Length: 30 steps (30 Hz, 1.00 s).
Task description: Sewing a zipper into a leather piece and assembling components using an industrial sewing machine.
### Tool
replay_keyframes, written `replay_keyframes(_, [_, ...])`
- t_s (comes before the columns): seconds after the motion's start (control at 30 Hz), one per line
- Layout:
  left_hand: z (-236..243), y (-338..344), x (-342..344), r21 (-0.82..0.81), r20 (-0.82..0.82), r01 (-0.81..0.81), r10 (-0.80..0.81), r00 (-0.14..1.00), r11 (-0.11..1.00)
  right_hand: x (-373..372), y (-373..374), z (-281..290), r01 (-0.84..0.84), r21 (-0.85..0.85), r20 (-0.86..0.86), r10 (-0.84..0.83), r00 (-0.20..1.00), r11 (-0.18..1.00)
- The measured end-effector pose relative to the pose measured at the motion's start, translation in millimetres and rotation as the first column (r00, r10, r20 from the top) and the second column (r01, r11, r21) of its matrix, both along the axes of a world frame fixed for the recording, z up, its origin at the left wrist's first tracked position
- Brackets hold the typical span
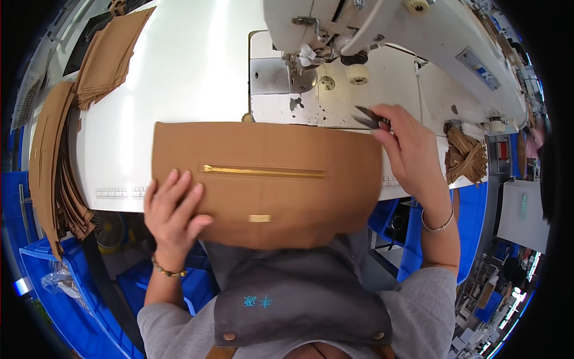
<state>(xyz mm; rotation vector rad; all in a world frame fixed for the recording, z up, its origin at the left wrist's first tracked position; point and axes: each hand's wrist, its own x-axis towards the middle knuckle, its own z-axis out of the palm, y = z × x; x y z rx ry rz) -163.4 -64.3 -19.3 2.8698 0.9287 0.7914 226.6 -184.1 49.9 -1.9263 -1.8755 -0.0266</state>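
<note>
A tan fabric panel (287,149) with a gold zipper (263,172) and a small gold tab (259,218) lies over the front of the white table, its lower part reaching past the edge toward my apron. My left hand (176,212) rests on its lower left part, fingers apart and slightly bent. At the upper right corner, my right hand (405,149) holds small dark thread snips (367,119), blades pointing left, just in front of the sewing machine's bed (278,84).
The sewing machine (436,42) spans the top right. Stacks of tan pieces (110,54) and longer panels (45,143) sit at the left of the table (119,143). Folded tan strips (463,155) lie at the right. Blue bins (72,299) stand below both sides.
</note>
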Motion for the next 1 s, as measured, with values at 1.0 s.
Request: replay_keyframes(1.0, [15,-41,87,-0.092,-0.234,0.048,-0.069,0.970,0.995,-33,-18,-29,-0.335,-0.053,0.038,0.337,0.941,0.941])
